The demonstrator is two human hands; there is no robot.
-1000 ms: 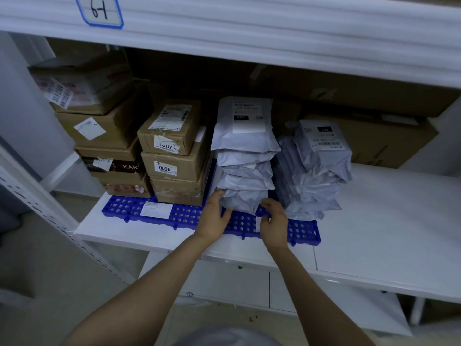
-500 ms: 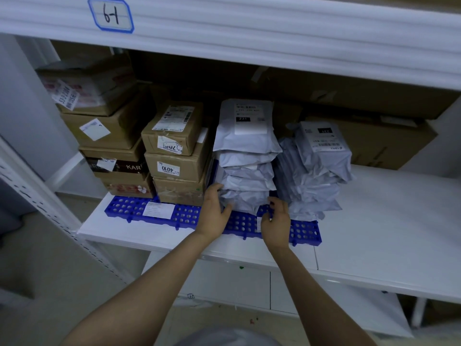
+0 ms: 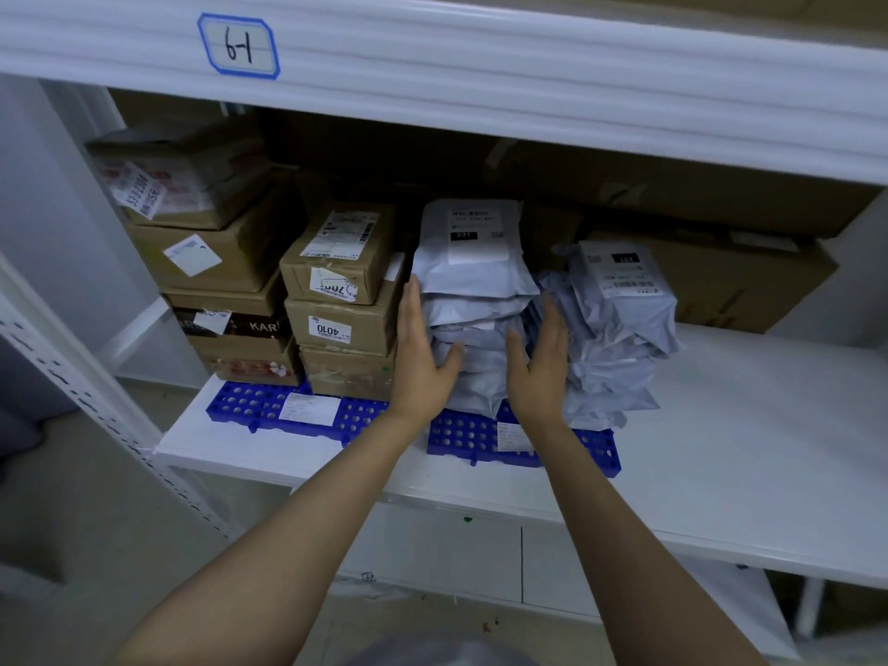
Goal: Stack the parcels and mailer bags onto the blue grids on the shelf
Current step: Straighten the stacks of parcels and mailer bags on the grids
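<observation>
Mailer bag stack [image 3: 473, 300] on blue grid [image 3: 461, 437] — left hand [image 3: 423, 358] & right hand [image 3: 540, 362], flat, fingers straight, squaring sides — next prob. needs another bag on top.

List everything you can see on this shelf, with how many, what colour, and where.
bags: two stacks, grey, on the right grid; number per stack unclear
small boxes: seven, brown, in two stacks on the left grid
big boxes: at least two, brown, at the back
grids: two, blue, side by side on the shelf
slips: two, white, one on each grid
shelf: one, white
label: one, white with blue border, on the upper shelf edge
left hand: one, flat against the left side of the left bag stack
right hand: one, flat against its right side
</observation>
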